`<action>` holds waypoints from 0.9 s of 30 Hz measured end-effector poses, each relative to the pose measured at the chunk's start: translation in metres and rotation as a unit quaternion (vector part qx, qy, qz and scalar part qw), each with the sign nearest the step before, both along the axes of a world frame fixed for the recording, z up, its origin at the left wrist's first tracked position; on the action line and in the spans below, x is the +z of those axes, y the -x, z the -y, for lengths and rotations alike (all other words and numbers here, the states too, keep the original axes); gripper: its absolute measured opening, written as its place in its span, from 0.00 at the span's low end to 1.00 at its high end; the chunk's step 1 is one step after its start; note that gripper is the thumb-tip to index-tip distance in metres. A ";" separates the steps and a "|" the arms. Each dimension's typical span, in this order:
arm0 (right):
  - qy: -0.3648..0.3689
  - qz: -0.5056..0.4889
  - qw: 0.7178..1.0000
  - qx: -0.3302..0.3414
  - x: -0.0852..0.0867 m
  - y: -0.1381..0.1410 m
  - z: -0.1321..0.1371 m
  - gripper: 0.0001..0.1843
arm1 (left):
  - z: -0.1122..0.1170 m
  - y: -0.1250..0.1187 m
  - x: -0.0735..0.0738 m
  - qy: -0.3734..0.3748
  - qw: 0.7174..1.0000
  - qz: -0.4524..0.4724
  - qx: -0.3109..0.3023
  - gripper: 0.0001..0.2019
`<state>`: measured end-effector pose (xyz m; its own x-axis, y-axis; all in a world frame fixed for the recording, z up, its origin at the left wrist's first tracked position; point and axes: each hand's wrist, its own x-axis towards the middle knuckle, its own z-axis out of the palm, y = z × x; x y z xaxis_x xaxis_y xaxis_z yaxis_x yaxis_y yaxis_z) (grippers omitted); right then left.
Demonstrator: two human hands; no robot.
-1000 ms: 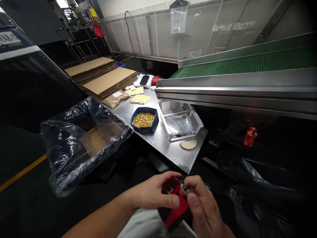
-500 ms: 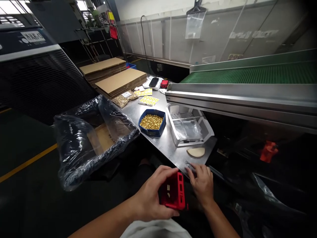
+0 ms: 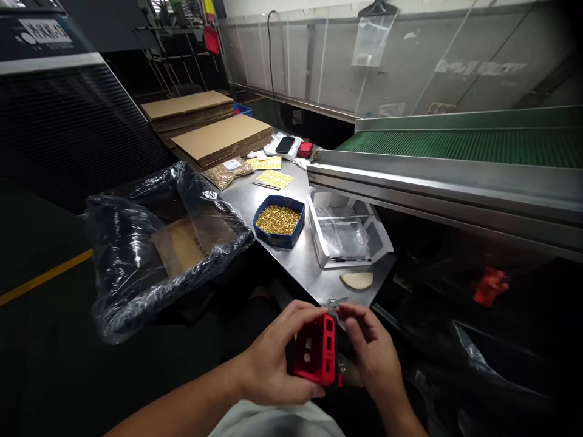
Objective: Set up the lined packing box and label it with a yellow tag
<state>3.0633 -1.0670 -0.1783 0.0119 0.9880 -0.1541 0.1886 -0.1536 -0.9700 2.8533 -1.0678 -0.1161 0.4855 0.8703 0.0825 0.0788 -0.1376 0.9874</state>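
My left hand (image 3: 276, 361) clasped a boxy red-and-black plastic case (image 3: 327, 352); my right hand (image 3: 376, 349), half-curled and empty, hovered near a silvery metal tool (image 3: 336, 300)

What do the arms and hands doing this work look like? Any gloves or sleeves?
They are a person's own. The left hand and right hand are ungloved, and no watch shows at either wrist. The forearms are bare as far as the picture shows, with no sleeves in view. Pale cloth, probably clothing, shows between them.
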 end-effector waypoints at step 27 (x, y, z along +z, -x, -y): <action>0.077 -0.426 0.826 -0.360 0.033 -0.208 -0.092 0.20 | -0.056 -0.101 0.022 0.166 0.962 0.152 0.155 0.34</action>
